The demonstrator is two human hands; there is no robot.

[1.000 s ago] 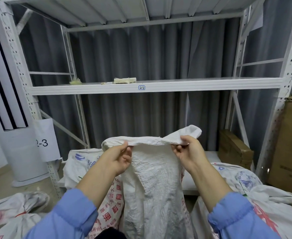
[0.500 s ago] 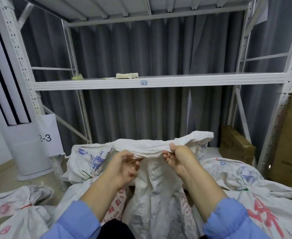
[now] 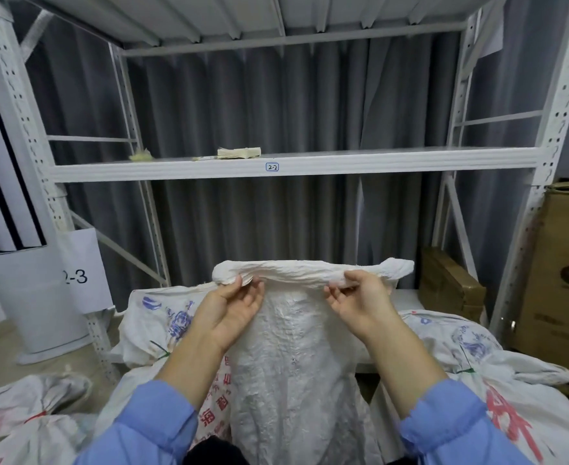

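Upright white woven plastic sack (image 3: 296, 357), top rolled, contents hidden; left hand (image 3: 231, 308) and right hand (image 3: 360, 302) both pinch the roll.

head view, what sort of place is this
Probably a storeroom or small warehouse: a white metal rack with a shelf label 2-2, tied woven sacks heaped on the floor around the white sack being handled, and cardboard boxes at the right.

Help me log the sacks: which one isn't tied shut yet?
The plain white sack in the middle, its rolled top pinched by left hand and right hand; the printed sacks beside it carry green ties.
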